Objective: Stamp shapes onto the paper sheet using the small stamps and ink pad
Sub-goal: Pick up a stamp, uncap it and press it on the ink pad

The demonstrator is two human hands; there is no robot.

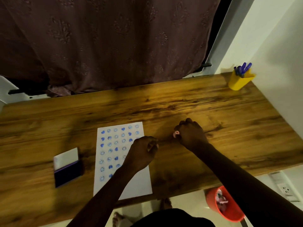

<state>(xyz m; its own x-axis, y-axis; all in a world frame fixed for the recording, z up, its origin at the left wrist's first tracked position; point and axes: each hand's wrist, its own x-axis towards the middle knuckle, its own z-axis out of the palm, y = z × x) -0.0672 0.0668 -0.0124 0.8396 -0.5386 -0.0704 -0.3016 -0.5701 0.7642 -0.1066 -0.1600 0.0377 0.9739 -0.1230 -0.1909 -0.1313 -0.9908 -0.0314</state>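
Observation:
A white paper sheet (113, 154) lies on the wooden table (229, 128), covered with several rows of blue hearts and smiley faces. Left of it an ink pad (68, 171) stands open, its dark blue pad toward me and its pale lid raised behind. My left hand (142, 153) rests closed over the sheet's right edge; whether it holds anything is hidden. My right hand (191, 134) is on the table right of the sheet, closed on a small pink stamp (176, 133) that shows at the thumb side.
A yellow cup (239, 81) with blue pens stands at the table's far right corner by the white wall. A dark curtain (106, 46) hangs behind the table. Below the near edge a red bucket (224, 205) sits on the floor.

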